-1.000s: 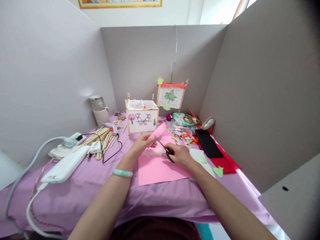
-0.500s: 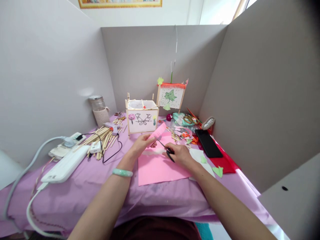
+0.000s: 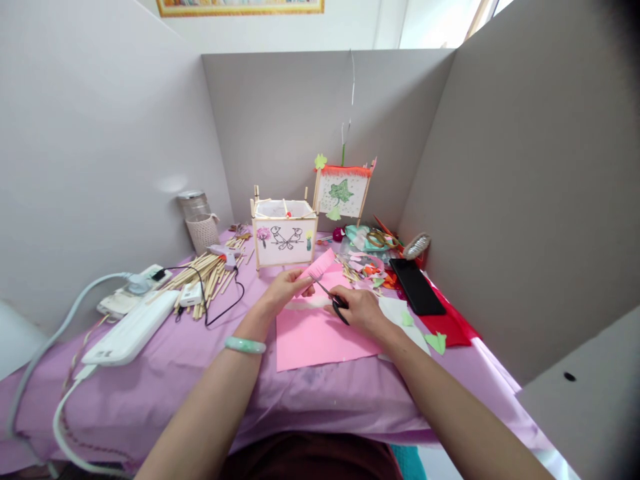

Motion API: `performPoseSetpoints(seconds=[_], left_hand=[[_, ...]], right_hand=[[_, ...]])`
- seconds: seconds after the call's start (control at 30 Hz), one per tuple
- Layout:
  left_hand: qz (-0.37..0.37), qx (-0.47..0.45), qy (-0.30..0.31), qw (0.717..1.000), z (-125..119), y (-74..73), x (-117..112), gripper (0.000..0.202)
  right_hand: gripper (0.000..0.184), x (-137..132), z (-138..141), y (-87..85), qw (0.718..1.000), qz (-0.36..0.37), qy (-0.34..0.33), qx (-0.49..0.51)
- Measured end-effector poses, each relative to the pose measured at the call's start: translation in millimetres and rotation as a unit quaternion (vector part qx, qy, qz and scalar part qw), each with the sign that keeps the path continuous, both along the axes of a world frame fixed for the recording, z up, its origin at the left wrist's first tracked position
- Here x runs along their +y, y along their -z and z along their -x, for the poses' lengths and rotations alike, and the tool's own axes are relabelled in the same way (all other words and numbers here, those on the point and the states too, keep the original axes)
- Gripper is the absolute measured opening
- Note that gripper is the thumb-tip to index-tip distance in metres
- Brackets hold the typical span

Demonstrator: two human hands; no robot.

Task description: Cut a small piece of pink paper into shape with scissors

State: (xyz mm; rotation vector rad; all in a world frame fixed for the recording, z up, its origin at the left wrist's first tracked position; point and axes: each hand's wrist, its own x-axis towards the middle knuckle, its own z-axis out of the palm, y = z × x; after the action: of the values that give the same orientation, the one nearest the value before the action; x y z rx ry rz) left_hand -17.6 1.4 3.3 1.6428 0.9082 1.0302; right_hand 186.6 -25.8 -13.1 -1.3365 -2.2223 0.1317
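Note:
My left hand pinches a small pink paper strip with a fringed edge, held just above the table. My right hand grips black-handled scissors, whose blades point up-left at the strip's fringed edge. Under both hands lies a large pink paper sheet on the purple tablecloth. A green bangle circles my left wrist.
Two small paper lanterns stand at the back. Wooden sticks, a glue gun, a power strip and a white device lie left. A black phone, paper scraps and red paper lie right. Grey partitions enclose the table.
The pink strip in my left hand has dipped slightly lower toward the scissors; both hands otherwise stay in place.

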Motion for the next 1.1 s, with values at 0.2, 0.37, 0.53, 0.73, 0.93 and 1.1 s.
performPoseSetpoints(seconds=[0.2,0.37,0.53,0.73,0.93,1.1], left_hand=[[-0.005,0.0,0.003,1.0,0.5,1.2,0.9,0.03],[0.001,-0.006,0.005,1.0,0.7,3.7,2.8,0.031],[-0.005,-0.009,0.005,1.0,1.6,5.0,4.2,0.031],[-0.003,-0.055,-0.007,0.998,2.4,6.3,7.8,0.03],[0.021,-0.102,-0.033,0.994,1.5,5.5,8.8,0.029],[0.004,-0.085,-0.013,0.996,1.3,4.9,6.6,0.029]], right_hand=[[0.018,1.2,-0.7,0.2,1.0,-0.006,0.002,-0.004],[0.017,0.8,-1.1,-0.7,1.0,-0.019,-0.004,0.003],[0.016,0.2,-1.7,-0.9,1.0,-0.024,-0.002,0.007],[0.022,1.4,-3.6,1.9,1.0,-0.019,-0.012,0.013],[0.025,1.9,-4.3,2.7,1.0,-0.007,-0.013,0.014],[0.024,3.0,-4.6,3.4,1.0,-0.009,-0.012,0.01]])
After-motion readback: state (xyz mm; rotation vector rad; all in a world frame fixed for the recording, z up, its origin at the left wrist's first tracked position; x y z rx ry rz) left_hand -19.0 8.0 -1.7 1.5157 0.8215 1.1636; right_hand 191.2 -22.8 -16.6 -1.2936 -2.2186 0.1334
